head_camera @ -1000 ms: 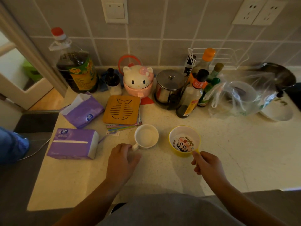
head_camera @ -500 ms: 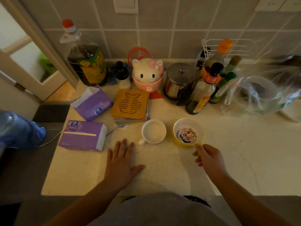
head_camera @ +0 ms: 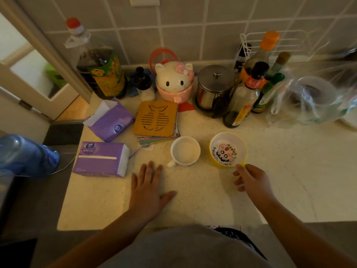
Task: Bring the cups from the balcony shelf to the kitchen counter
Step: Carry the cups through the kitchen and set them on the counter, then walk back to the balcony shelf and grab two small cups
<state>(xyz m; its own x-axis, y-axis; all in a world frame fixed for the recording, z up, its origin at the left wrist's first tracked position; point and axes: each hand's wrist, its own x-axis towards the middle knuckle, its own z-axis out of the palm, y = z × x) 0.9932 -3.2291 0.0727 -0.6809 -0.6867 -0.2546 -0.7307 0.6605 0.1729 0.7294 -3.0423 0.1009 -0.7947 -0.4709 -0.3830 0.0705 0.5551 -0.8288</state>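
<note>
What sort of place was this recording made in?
Most likely a home kitchen: a cooking oil bottle, a sauce bottle and a steel pot line a tiled wall, and a white cup and a yellow cup sit on the countertop.

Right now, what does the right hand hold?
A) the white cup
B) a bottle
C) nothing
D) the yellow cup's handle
D: the right hand pinches the handle of the yellow cup, while the left hand lies flat on the counter, apart from the white cup.
</note>
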